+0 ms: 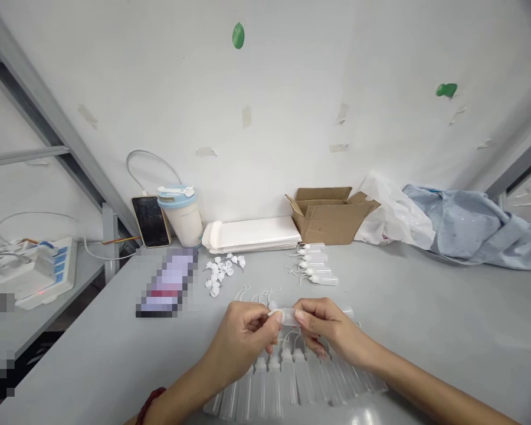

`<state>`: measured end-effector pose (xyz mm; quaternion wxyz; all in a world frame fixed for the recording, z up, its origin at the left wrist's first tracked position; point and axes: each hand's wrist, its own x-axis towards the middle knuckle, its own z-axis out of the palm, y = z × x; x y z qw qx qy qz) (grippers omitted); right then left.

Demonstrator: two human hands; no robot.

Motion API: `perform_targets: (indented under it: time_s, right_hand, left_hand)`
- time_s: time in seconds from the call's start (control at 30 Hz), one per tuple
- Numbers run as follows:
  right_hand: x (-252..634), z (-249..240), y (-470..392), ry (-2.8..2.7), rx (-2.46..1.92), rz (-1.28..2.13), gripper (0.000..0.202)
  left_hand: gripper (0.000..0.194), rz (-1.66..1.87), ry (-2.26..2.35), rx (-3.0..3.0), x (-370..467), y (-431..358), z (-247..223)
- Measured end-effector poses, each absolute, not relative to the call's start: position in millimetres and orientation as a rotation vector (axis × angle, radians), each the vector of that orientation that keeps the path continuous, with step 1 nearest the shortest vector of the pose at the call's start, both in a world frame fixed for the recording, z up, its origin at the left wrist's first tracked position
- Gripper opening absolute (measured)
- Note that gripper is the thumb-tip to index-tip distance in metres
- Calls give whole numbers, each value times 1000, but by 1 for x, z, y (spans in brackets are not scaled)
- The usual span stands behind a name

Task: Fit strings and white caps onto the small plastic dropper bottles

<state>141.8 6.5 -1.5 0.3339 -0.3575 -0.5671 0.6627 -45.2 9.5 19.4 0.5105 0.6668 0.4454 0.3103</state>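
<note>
A small translucent plastic bottle [288,317] lies level between my hands above the table. My left hand [250,330] pinches its left end, where a white cap partly shows behind the fingertips. The fingers of my right hand [325,321] are closed on the bottle's other end. Below them, a row of clear plastic bottles [274,389] with white tops and thin strings lies side by side, partly covered by my hands. Loose white caps [221,270] are scattered to the upper left. Several capped bottles [318,265] with strings lie stacked beyond my right hand.
Along the wall stand a phone [151,221] on a cable, a lidded cup [186,221], flat white packaging [256,233], an open cardboard box [331,221], a white plastic bag [392,212] and blue cloth [473,227]. A pixelated device [168,283] lies at left, near a power strip [59,271].
</note>
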Motion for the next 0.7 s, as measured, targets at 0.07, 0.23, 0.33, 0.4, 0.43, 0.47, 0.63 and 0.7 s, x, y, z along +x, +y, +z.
perform_targets:
  time_s: [0.07,0.23,0.33,0.4,0.43,0.47,0.63,0.7]
  right_hand:
    - [142,-3,9,-1409,-884,1831,40]
    - [145,1,14,-1476,-999,1727,41]
    - [149,8,15,-1712,-1164,1260,35]
    - [153,11,18,-1857,-1209,983,32]
    - [156,12,20,-1922,-1211,872,31]
    - [158,12,22,-1980,-1206,767,30]
    - [177,7,41,-2092,-1247,349,28]
    - [186,4,50,-2091,-1342,204,29]
  left_hand:
    - [37,756,1075,1597,-45,10,19]
    - [42,682,1067,1391,-43,14,19]
    - [41,653,1053,1364,-43,15,20]
    - [37,711,1059,1384,-45,15,21]
    - [36,747,1066,1393,-46,16,22]
    - [36,777,1075,1397,-47,17,22]
    - [32,830,1093,1377,-49,23,22]
    - [30,830,1097,1369,-49,25,22]
